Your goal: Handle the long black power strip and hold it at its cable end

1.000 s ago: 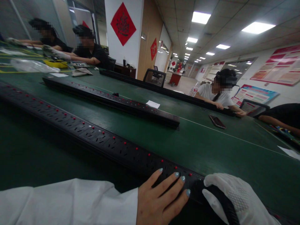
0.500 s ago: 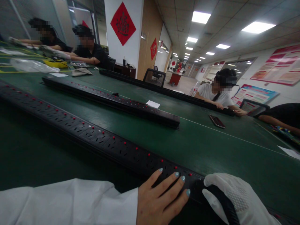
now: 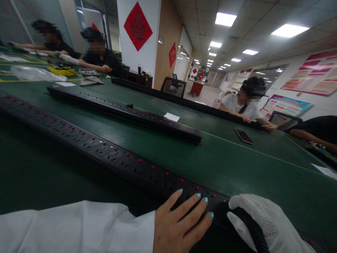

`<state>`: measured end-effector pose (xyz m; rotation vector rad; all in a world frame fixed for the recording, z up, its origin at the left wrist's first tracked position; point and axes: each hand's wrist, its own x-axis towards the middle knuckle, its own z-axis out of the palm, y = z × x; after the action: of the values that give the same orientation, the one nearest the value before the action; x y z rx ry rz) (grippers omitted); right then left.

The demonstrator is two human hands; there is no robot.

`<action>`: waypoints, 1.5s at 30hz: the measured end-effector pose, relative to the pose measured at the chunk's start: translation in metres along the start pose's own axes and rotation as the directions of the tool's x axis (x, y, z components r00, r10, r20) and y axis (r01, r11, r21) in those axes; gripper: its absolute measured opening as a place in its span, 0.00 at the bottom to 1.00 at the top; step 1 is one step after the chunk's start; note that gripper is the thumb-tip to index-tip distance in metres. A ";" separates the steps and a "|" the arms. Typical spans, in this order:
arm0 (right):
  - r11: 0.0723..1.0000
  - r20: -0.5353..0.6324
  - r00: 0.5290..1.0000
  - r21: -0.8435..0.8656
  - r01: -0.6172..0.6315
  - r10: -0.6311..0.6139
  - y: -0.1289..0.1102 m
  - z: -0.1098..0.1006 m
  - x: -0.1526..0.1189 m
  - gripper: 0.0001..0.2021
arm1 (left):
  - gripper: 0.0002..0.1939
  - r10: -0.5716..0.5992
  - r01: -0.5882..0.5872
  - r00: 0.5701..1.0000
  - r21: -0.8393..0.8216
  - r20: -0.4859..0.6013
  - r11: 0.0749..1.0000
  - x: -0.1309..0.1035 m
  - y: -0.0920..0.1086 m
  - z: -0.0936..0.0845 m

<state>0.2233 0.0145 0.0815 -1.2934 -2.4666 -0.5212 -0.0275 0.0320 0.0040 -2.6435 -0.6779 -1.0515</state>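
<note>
A long black power strip with a row of red lights or buttons runs diagonally across the green table towards me. My left hand, bare and with fingers spread, lies flat on its near part. Beside it, my right hand wears a white dotted glove and is curled round a thick, black, curved piece with a ribbed lower part. That piece meets the strip near a round black part; its exact kind is unclear. The glove hides some of the strip's near end.
A second black power strip lies further back, with a paper slip near it. Behind it stretches a long black bar. A phone lies at the right. Several people sit around the table; a yellow tray stands far left.
Both my hands and the near strip stay practically where they were. At the far left, a co-worker's gloved hands have shifted slightly.
</note>
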 end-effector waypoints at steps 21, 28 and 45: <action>0.999 -0.005 1.000 0.034 0.002 -0.001 0.000 -0.001 0.000 0.07 | 0.17 -0.002 0.002 1.000 -0.006 -0.027 1.000 0.000 0.000 0.002; 1.000 -0.019 1.000 0.005 0.003 -0.003 -0.002 -0.002 0.004 0.08 | 0.17 0.003 -0.003 1.000 -0.002 -0.009 1.000 0.001 0.000 -0.001; 0.999 0.004 1.000 0.034 -0.003 0.003 0.001 0.000 0.000 0.06 | 0.17 -0.003 0.003 1.000 0.005 0.006 1.000 0.001 0.001 0.000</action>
<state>0.2244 0.0155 0.0813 -1.2855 -2.4658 -0.4738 -0.0269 0.0314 0.0047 -2.6438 -0.6848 -1.0418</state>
